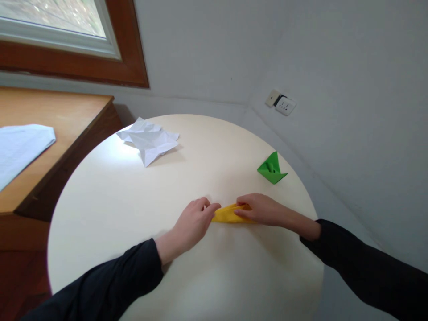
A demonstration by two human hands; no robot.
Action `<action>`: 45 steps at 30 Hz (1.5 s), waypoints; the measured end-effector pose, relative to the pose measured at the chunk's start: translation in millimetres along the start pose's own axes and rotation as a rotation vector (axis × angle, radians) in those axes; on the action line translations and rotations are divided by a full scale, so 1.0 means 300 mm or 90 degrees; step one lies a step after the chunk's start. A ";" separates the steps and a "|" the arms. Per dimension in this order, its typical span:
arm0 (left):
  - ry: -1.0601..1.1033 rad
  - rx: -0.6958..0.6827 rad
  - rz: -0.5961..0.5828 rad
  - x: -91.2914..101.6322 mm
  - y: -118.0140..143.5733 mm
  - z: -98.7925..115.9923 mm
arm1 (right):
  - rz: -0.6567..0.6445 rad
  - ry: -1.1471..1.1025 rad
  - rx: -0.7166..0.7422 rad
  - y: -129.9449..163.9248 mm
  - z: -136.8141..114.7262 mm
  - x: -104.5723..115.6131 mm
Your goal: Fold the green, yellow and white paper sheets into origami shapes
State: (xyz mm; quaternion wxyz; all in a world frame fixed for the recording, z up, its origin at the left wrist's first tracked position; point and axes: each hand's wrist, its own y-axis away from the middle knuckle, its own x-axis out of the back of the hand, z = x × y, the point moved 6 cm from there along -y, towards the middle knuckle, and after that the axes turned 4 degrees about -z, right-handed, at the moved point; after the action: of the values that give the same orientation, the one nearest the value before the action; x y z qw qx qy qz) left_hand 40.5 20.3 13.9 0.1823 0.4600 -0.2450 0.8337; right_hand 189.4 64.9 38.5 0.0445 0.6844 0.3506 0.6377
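A folded piece of yellow paper (pixel 227 215) lies low over the round table, between my two hands. My right hand (pixel 259 208) pinches its right part, thumb in front and fingers behind. At the left end of the paper is my left hand (pixel 198 218), its thumb and fingers curled against the edge; the hand hides that end. Farther back on the right stands a green folded paper boat (pixel 272 168), apart from both hands.
The white round table (pixel 117 214) carries creased white paper (pixel 150 139) at its back left. A wooden desk (pixel 76 104) with a white sheet (pixel 23 145) adjoins on the left. Walls rise behind, with a socket (pixel 285 105) and a wood-framed window (pixel 130 53).
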 end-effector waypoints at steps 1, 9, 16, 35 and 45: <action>-0.017 -0.013 -0.001 -0.003 0.000 0.005 | 0.000 -0.001 -0.002 0.001 0.000 -0.001; -0.045 -0.046 -0.003 -0.015 0.003 0.001 | 0.216 0.132 0.118 0.034 -0.077 0.026; -0.040 -0.055 0.015 -0.009 0.005 0.000 | 0.347 0.248 0.380 0.086 -0.215 -0.064; -0.065 -0.014 -0.029 0.009 0.014 0.001 | 0.375 0.217 0.364 0.055 -0.185 -0.092; -0.040 -0.005 -0.018 0.007 0.007 -0.014 | 0.391 0.212 0.374 0.047 -0.170 -0.087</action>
State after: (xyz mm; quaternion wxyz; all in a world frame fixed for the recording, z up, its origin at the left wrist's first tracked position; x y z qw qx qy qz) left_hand 35.4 21.1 13.2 0.1879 0.4885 -0.2475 0.8154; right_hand 150.8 20.7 32.9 -0.4003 0.6281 0.2998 0.5962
